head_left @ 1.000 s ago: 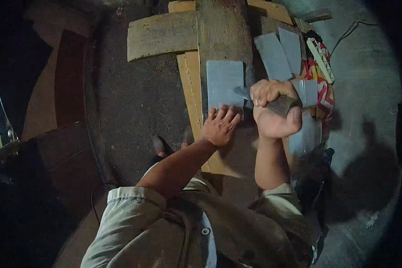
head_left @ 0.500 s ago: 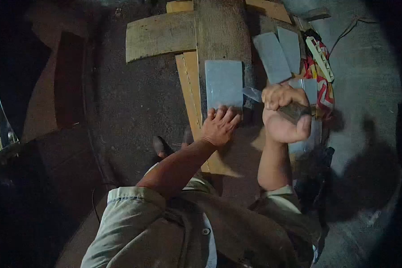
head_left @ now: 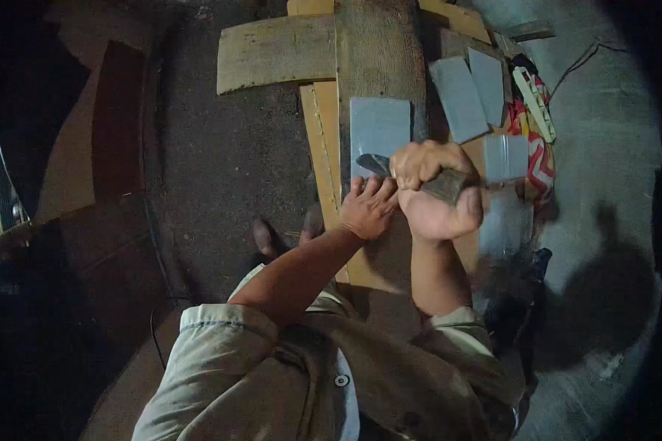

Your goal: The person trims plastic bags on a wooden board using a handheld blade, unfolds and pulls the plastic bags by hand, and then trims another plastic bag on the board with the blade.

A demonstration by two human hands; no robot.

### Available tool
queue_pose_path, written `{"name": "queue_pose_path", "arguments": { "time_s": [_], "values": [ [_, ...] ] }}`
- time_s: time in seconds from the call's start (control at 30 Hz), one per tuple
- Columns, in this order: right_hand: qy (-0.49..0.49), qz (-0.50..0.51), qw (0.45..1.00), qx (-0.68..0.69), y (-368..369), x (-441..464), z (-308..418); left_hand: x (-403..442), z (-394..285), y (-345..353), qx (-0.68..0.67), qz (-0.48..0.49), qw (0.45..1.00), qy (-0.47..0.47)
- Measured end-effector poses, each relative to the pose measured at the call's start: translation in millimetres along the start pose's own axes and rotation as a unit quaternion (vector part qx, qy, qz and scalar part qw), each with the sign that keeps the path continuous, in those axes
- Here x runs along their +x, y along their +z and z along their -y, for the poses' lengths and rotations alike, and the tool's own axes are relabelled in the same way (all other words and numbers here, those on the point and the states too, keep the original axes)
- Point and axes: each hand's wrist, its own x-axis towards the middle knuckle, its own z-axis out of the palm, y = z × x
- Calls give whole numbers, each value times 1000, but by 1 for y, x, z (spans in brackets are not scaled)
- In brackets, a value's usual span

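Observation:
A pale grey-blue rectangular sheet point(head_left: 380, 125) lies on a long wooden board point(head_left: 379, 55). My left hand point(head_left: 368, 209) rests at the sheet's near edge, palm down with the fingers spread. To its right, my right hand point(head_left: 438, 195) is wrapped around a knife point(head_left: 449, 185) with a thick, dark handle. Its short blade points left, over the near part of the sheet and just beyond the left fingertips. Whether the blade touches the sheet, I cannot tell.
Two similar pale sheets point(head_left: 460, 99) lie to the right, with clear plastic-looking pieces point(head_left: 506, 158) nearer me. Beside them are a red patterned cloth point(head_left: 539, 165) and a white power strip point(head_left: 535, 104). Another wooden board point(head_left: 276, 55) crosses at the left, above cardboard point(head_left: 322, 140).
My right hand has moved left with the knife, bringing the blade from beside the sheet to over it. My left hand stays at the near edge. The view has shifted slightly.

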Motion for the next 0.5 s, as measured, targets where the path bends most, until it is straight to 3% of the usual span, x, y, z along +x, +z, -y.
{"name": "queue_pose_path", "arguments": {
  "time_s": [0.13, 0.23, 0.3, 0.37, 0.5],
  "values": [
    [-68, 65, 996, 5, 1, 0, 8, 2, -3, -10, 3, 33, 999, -4],
    [-10, 11, 999, -49, -14, 3, 3, 4, -4, -10, 27, 62, 998, -7],
    [-28, 5, 999, -34, -11, -1, 12, 4, -6, -15, 13, 96, 995, -20],
    [-73, 8, 997, -5, -3, 1, 21, 7, -7, -18, 14, 93, 995, -23],
    [-48, -1, 998, -46, -27, 3, 11, 3, -4, -10, 9, 50, 999, -3]
  ]
}}
